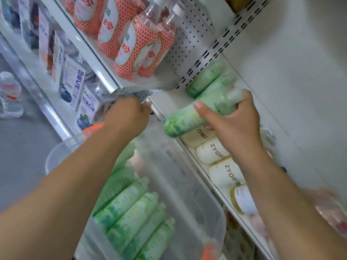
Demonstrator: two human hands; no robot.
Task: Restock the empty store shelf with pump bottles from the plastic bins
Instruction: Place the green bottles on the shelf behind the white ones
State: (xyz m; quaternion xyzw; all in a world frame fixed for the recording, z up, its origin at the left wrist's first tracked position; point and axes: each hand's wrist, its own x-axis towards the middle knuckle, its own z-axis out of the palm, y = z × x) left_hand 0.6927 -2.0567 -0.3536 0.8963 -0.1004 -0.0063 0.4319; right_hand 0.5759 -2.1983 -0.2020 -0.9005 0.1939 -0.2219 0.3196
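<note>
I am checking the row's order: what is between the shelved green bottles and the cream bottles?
In the head view, only the green bottle gripped by the right hand lies there.

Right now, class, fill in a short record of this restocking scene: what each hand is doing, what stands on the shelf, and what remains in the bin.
Right hand: grips a green bottle at the shelf, beside those already placed.
Left hand: fingers curled near the shelf's front corner, above the bin; what it holds is unclear.
Shelf: shelved green bottles at one end, white ZYOM bottles in a row next to them.
Bin: clear plastic, several binned green bottles lying inside.
Upper shelf: orange-patterned bottles.
</note>
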